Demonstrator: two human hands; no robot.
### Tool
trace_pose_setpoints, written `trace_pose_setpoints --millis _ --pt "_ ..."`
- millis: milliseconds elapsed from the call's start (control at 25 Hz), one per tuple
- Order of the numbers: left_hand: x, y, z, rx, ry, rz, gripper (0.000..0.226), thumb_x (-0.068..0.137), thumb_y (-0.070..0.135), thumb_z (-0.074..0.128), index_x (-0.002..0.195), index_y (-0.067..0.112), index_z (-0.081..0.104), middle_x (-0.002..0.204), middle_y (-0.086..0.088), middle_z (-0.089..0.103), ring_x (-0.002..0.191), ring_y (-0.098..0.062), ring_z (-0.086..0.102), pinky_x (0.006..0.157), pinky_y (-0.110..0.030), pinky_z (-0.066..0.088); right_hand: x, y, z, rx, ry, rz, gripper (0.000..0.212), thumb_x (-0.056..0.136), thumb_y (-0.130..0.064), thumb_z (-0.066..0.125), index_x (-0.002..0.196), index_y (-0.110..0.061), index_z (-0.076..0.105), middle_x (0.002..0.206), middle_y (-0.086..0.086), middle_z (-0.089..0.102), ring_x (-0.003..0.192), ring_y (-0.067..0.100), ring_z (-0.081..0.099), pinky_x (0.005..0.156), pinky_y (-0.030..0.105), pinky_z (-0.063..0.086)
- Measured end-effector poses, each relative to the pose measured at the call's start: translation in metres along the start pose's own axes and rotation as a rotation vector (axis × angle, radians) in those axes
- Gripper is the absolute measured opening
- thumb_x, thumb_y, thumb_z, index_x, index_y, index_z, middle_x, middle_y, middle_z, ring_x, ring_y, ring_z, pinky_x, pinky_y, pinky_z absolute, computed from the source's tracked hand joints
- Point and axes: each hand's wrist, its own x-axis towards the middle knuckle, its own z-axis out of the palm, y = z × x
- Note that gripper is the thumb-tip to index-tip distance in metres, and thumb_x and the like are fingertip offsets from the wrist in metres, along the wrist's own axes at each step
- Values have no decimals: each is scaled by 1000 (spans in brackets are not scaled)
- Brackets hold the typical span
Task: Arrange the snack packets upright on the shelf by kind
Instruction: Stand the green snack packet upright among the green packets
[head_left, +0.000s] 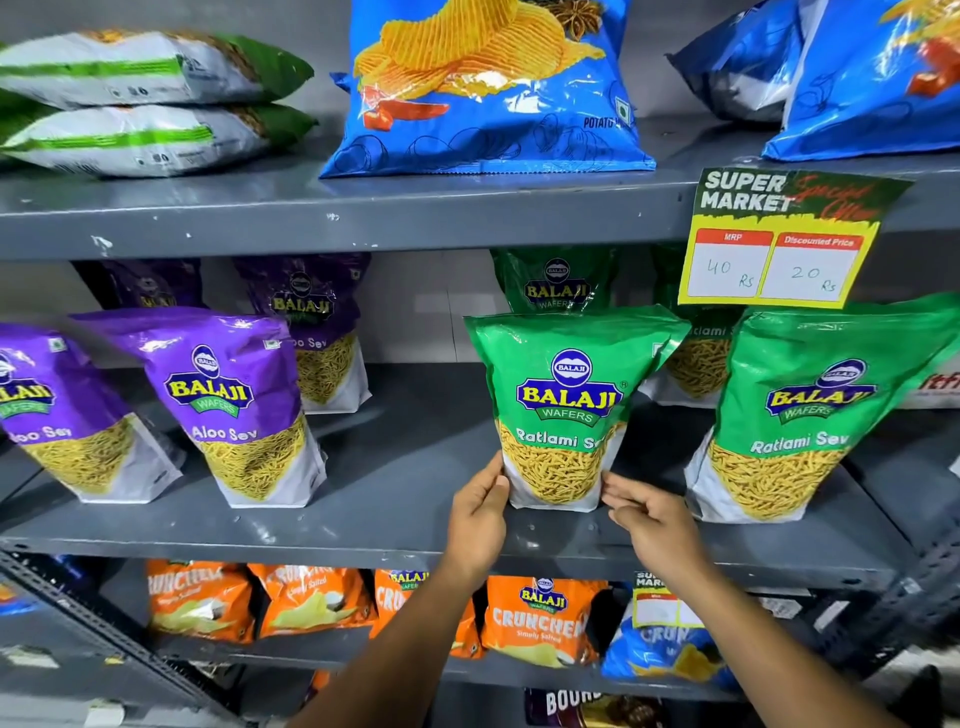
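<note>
A green Ratlami Sev packet (563, 410) stands upright on the middle grey shelf (395, 525). My left hand (480, 512) grips its lower left corner. My right hand (649, 514) touches its lower right corner with fingers curled. Another green Ratlami Sev packet (810, 415) stands upright to the right, and two more green packets (558, 283) stand behind. On the left of the same shelf stand purple Aloo Sev packets (228, 405), one at the far left edge (62, 415), and others behind (311, 332).
On the top shelf lie two green-and-white packets (145, 104) flat on the left, beside upright blue chips bags (488, 88). A yellow price card (779, 239) hangs from the top shelf's edge. Orange Crunchex bags (540, 618) fill the shelf below.
</note>
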Motion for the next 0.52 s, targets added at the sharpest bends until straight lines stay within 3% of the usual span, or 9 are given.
trace_pose_setpoints --millis 160,320,520 --pt "-4 -5 0 3 55 17 35 98 14 42 129 22 55 122 15 65 115 1 59 93 -14 49 -2 2 2 -47 13 -37 42 86 -7 53 116 -34 66 101 -27 69 100 -8 65 87 16 48" --pt "-5 -4 2 39 69 17 36 97 15 43 130 26 53 121 21 63 117 2 57 97 -16 46 -1 3 1 -51 20 -39 42 87 -8 53 118 -34 65 103 -23 69 101 -8 64 86 16 48" --pt "-15 2 7 126 66 18 40 97 17 44 136 26 46 129 18 58 123 -2 52 104 -22 44 -5 1 2 -69 19 -58 43 87 -8 53 124 -28 63 104 -18 69 99 -12 62 76 0 43"
